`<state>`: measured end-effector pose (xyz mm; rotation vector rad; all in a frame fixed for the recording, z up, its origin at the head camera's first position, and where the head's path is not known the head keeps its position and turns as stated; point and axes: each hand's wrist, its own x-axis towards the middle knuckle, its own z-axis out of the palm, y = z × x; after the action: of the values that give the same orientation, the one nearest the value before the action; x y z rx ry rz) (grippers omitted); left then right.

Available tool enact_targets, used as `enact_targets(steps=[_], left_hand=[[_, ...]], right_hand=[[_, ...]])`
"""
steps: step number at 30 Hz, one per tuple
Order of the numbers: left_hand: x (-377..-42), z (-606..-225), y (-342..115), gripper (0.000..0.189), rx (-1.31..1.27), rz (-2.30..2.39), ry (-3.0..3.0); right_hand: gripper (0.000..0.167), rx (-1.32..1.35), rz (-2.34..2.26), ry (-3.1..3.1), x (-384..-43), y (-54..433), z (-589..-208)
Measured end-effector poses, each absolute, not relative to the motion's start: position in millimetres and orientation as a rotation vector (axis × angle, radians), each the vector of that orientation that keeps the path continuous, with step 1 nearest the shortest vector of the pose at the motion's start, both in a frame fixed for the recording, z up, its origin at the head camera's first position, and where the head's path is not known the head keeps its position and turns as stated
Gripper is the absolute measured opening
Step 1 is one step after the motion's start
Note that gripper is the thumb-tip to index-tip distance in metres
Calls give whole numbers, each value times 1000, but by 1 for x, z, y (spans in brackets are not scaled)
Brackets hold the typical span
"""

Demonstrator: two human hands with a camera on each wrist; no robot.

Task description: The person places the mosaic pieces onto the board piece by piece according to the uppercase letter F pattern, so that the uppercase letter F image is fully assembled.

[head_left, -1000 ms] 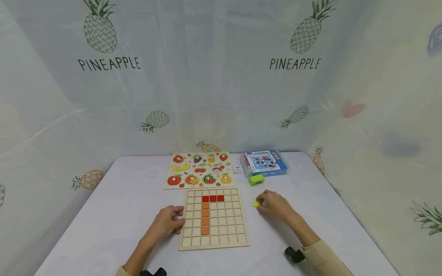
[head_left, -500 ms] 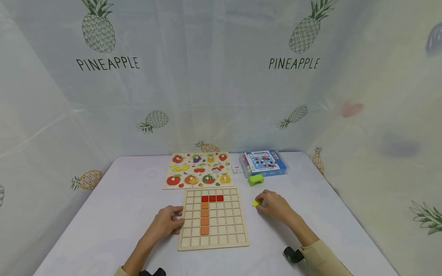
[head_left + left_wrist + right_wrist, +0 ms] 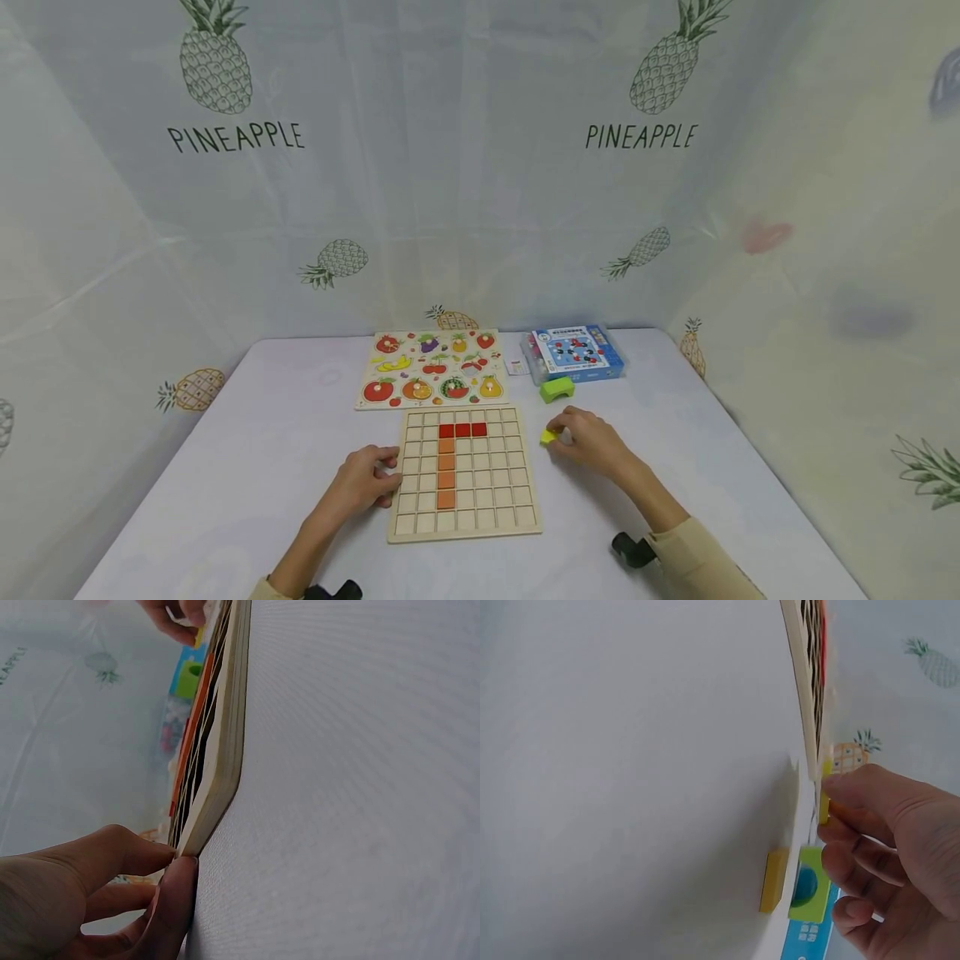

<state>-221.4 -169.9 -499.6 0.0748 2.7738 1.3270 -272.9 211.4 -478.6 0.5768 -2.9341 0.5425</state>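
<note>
A wooden grid board (image 3: 491, 485) lies in the middle of the table. Three red tiles (image 3: 462, 431) form a row on it, and a column of several orange tiles (image 3: 446, 480) runs down from the left one. My left hand (image 3: 362, 480) rests at the board's left edge, thumb and index fingertips touching the rim with the fingers relaxed. To the right of the board, my right hand (image 3: 592, 442) pinches a yellow tile (image 3: 548, 437) between thumb and fingers. The right wrist view shows a second yellow tile (image 3: 775, 881) on the table below that hand.
Behind the grid board lies a fruit puzzle board (image 3: 405, 379). A blue boxed set (image 3: 577, 354) sits at the back right, with a green arch block (image 3: 557, 390) in front of it and a small card (image 3: 517, 367) to its left. A pineapple-print curtain (image 3: 465, 167) hangs behind the table.
My right hand has moved slightly left toward the grid board, carrying the yellow tile. The left hand and the tiles on the board have stayed in place.
</note>
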Motion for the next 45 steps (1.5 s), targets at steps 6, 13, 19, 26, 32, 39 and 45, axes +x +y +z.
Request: enact_targets(steps=[6,13,19,26,32,39,45], left_hand=[[-222,-500,-170,49,92,1346,2776],[-223,-499,-171,50,97,1340,2764],[-222,-498,-171,50,63,1331,2765],[-222,-499,-170,49,41,1325,2752],[-222,-500,-170,50,55,1357,2745],[-222,-499,-169,51,51,1359,2752],[-221,-498,-169,50,65,1352,2756]], right_hand=[[24,656,552,-2936,-272,199,-475],[25,787,593,-2918,-270,177,-474],[24,915,603,-2902,-268,156,-476],[25,979,611,-2908,-265,133,-477],[25,1021,560,-2892,-263,117,-479],[23,1071,539,-2880,-264,102,-480],[23,1073,532,-2874,-264,95,-481]])
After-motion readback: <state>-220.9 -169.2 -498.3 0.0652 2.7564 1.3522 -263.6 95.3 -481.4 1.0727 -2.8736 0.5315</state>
